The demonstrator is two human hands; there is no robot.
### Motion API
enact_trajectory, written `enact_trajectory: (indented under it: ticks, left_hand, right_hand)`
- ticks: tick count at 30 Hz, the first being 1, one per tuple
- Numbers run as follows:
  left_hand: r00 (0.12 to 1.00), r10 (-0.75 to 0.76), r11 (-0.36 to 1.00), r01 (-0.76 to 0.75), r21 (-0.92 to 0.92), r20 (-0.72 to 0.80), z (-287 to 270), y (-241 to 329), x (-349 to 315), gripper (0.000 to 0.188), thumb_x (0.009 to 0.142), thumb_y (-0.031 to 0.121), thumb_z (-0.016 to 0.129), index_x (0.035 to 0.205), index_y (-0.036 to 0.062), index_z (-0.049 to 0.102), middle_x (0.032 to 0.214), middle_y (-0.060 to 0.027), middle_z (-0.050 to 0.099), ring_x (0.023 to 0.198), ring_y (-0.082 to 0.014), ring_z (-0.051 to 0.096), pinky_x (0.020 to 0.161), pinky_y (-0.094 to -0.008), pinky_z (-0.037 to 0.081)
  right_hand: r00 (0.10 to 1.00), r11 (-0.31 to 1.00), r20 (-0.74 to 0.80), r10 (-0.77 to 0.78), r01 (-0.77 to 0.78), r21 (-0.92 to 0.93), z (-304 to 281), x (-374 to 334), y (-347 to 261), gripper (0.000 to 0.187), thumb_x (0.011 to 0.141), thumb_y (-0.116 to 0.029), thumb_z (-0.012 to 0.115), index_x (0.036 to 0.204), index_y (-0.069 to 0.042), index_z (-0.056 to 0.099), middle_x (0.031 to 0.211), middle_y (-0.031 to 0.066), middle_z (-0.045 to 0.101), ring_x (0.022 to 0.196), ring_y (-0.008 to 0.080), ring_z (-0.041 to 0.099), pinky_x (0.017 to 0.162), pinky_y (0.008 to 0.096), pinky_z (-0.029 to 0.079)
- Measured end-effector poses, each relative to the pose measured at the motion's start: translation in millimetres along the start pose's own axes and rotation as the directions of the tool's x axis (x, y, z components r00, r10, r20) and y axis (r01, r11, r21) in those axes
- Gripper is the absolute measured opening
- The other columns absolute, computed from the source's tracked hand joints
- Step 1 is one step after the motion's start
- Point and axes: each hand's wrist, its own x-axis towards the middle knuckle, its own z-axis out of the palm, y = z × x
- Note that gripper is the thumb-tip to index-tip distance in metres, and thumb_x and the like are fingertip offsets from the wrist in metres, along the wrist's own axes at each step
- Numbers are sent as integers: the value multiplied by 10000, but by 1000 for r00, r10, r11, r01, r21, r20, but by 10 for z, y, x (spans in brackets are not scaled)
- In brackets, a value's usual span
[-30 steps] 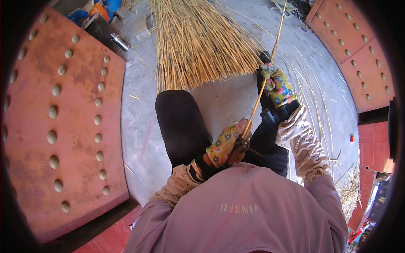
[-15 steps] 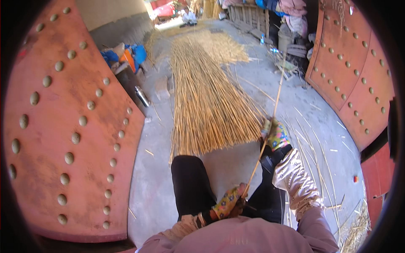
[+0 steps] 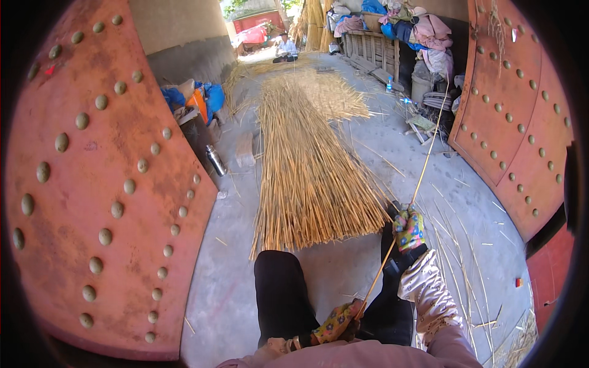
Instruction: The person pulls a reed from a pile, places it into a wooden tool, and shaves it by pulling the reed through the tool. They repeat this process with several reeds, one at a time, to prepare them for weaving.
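Observation:
One long, thin reed stalk [image 3: 429, 156] runs slantwise from my lap up and away to the right. Its near end is in my left hand [image 3: 336, 325], closed low between my knees. Farther along, the fingers of my right hand [image 3: 409, 229] are wrapped round the same stalk, above my right knee. Both hands wear flowered fabric gloves with some fingertips bare. Just beyond my knees spreads a wide layer of straw-coloured reeds [image 3: 316, 184], fanned toward me and narrowing at the far end. My right hand is beside its near right corner.
Studded red doors [image 3: 110, 184] [image 3: 512, 116] flank both sides. A metal flask [image 3: 216, 161] stands by the left door. Loose stalks [image 3: 460, 264] lie on the floor at right. Piled cloth [image 3: 423, 30] is at back right. Another person [image 3: 285, 48] sits far off, beyond a woven mat [image 3: 334, 92].
The view has tilted up, so the scene sits lower in the picture. The held stalk leans farther right at its far end. Both hands still grip it.

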Motion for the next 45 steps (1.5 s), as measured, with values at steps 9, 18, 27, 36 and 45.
enact_trajectory:
  ticks: [9, 18, 27, 36, 45]
  left_hand:
    - [960, 178, 961, -217, -172, -217, -167, 445, -25, 345, 872, 413, 384, 935, 99, 512, 868, -75, 578, 723, -142, 551, 595, -251, 470]
    - [299, 901, 285, 141, 948, -315, 1047, 492, 377, 375, 827, 478, 443, 843, 109, 507, 652, -3, 485, 531, -106, 504, 433, -250, 405]
    - [322, 942, -125, 70, 990, 96, 687, 719, 827, 154, 814, 162, 557, 946, 86, 537, 857, 24, 548, 729, -89, 544, 670, -230, 438]
    - [358, 934, 107, -274, 956, -1, 280, 960, 1376, 168, 824, 132, 530, 971, 96, 457, 823, -103, 569, 668, -202, 579, 539, -306, 497]
    - [297, 954, -27, -75, 997, 49, -259, 920, 1757, 99, 807, 104, 530, 890, 60, 500, 721, -12, 508, 542, -140, 535, 461, -276, 474]
  right_hand:
    - [770, 905, 552, 320, -420, 61, -726, -19, 969, 300, 892, -327, 338, 836, -68, 480, 643, 54, 487, 575, 167, 478, 513, 275, 403]
    - [901, 894, 243, 359, -256, -368, -430, -154, 555, 383, 847, -382, 463, 1028, -48, 509, 794, 30, 559, 682, 140, 528, 632, 289, 440]
    - [892, 743, 230, 388, -155, -650, -932, -1113, 520, 224, 863, -240, 473, 939, -37, 527, 682, 44, 574, 586, 111, 530, 518, 216, 405]
    - [903, -117, 396, -169, 380, -918, -1437, -1447, -91, 133, 838, -137, 453, 838, -67, 566, 632, 104, 549, 516, 202, 497, 482, 314, 379]
    - [927, -107, 193, -321, 167, -980, -1789, -1818, -169, 143, 835, -96, 469, 748, -43, 569, 613, 89, 561, 557, 182, 557, 520, 284, 402]
